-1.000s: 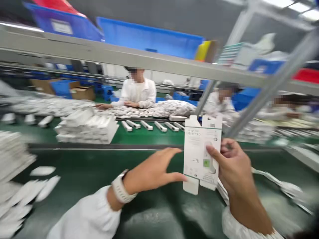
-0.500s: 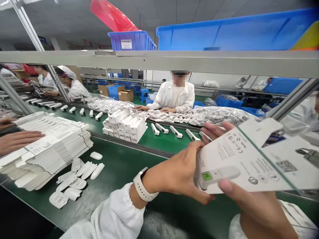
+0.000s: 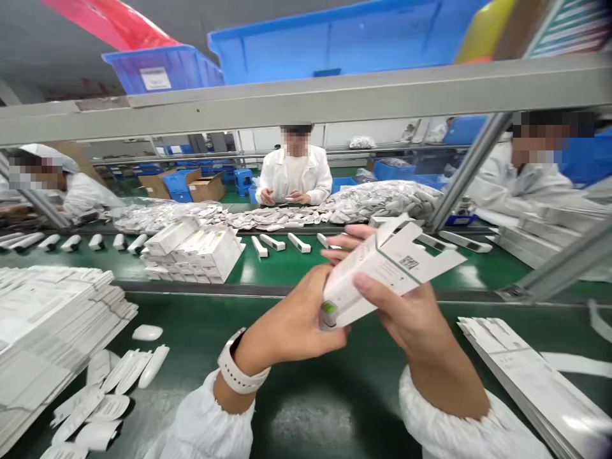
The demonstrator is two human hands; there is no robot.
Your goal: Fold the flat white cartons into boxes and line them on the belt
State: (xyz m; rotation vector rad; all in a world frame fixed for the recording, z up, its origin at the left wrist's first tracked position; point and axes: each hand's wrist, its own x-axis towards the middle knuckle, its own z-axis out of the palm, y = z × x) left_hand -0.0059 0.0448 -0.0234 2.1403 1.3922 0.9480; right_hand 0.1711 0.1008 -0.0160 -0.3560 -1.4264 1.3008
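Left hand [image 3: 291, 338], watch [image 3: 238, 371] on its wrist, cups the lower end of a white printed carton [image 3: 377, 271]. Right hand [image 3: 406, 312] wraps the middle, thumb [image 3: 377, 288] pressed on the face, fingers [image 3: 351, 234] behind. Both grips closed on the carton, held tilted above the green tabletop [image 3: 306, 424]; upper flaps [image 3: 411, 239] open. Judged light, thin card, easily creased at the flaps; best held by the long sides. Right: stack of flat cartons [image 3: 530, 370]. Left: taller stack [image 3: 52, 325], beside white plastic shells [image 3: 102, 398]. Farther: stacked boxes [image 3: 191, 255], a row of white devices [image 3: 282, 242], a co-worker [image 3: 294, 169] behind a heap of bagged parts [image 3: 382, 201].
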